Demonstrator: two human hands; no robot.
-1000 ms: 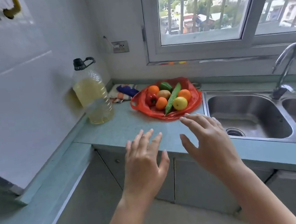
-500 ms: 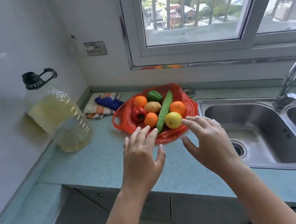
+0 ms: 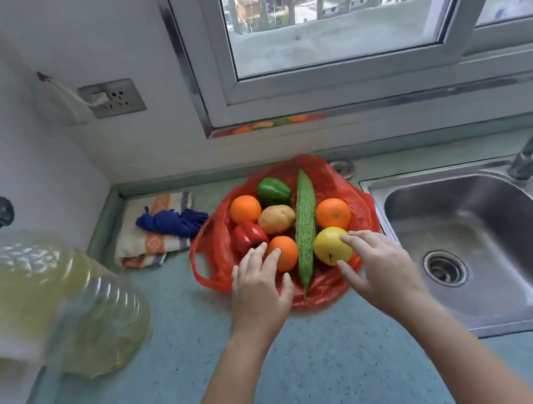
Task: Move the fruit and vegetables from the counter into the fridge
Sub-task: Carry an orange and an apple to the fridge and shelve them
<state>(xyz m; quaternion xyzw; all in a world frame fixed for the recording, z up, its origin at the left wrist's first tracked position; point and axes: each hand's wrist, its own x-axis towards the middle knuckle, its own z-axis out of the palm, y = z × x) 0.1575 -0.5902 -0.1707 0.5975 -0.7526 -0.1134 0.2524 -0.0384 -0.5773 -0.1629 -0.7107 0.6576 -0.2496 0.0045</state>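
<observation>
Where the pale blue-green tabletop (image 3: pixel 324 375) meets the wall below the window, a red plastic bag (image 3: pixel 218 235) lies spread open like a shallow dish, just left of the stainless steel sink (image 3: pixel 490 245). Eight pieces of produce sit close together in the bag, all on the tabletop. At the back is a glossy green bell pepper (image 3: pixel 273 190), with a round orange (image 3: pixel 245 208) to its left and a tan potato (image 3: pixel 276 219) in front of it. A long bumpy green cucumber (image 3: pixel 305 227) lies down the middle, from the back of the bag to its front edge. Right of the cucumber a second orange (image 3: pixel 333 214) sits behind a yellow apple (image 3: pixel 330 249). Left of it, a red bell pepper (image 3: pixel 247 238) and a third orange (image 3: pixel 286 255) lie nearest the person.

The left hand (image 3: pixel 258 297) reaches in from the front with fingers straight and slightly spread, its fingertips (image 3: pixel 275 253) touching the third orange and the edge of the red bell pepper; it grips nothing. The right hand (image 3: pixel 379 272) is spread wide, forefinger laid across the top of the yellow apple and thumb against its near side, not closed round it.

Left of the bag lies a folded striped towel (image 3: pixel 142 246) with a bunched blue cloth (image 3: pixel 172 220) on top, and a large clear plastic bottle of yellow oil (image 3: pixel 57 303) stands at the left edge
</observation>
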